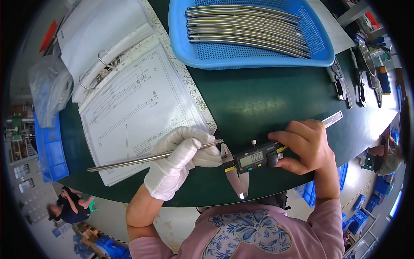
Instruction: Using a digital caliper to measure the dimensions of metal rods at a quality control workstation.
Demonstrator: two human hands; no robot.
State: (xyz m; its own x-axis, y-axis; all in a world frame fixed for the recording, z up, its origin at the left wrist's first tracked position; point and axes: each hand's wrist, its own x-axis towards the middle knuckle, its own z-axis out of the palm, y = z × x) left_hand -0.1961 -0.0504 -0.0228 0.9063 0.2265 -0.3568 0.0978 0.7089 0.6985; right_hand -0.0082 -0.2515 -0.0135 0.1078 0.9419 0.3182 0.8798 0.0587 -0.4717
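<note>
**Rod end at the caliper jaws**

The left hand (183,159), in a white cotton glove, is closed around a long thin silver metal rod (129,161), fingers wrapped over its right-hand part. The rod lies almost level over the near edge of the dark green work table (258,99), its left end stretching out across a clear plastic sleeve holding a line drawing (138,116) in an open ring binder (103,56). Its right end reaches the upper jaws of a digital caliper with a black body and grey display (254,159) — whether the jaws actually pinch the rod cannot be told from here.

The bare right hand (304,146) grips the caliper's sliding body, thumb beneath by the wheel, fingers curled over the top. The caliper's long lower jaws point down toward the person.

Farther back on the table sits a blue plastic mesh basket (185,39) with more curved silver metal rods (246,28) laid side by side — well apart from both hands.
</note>
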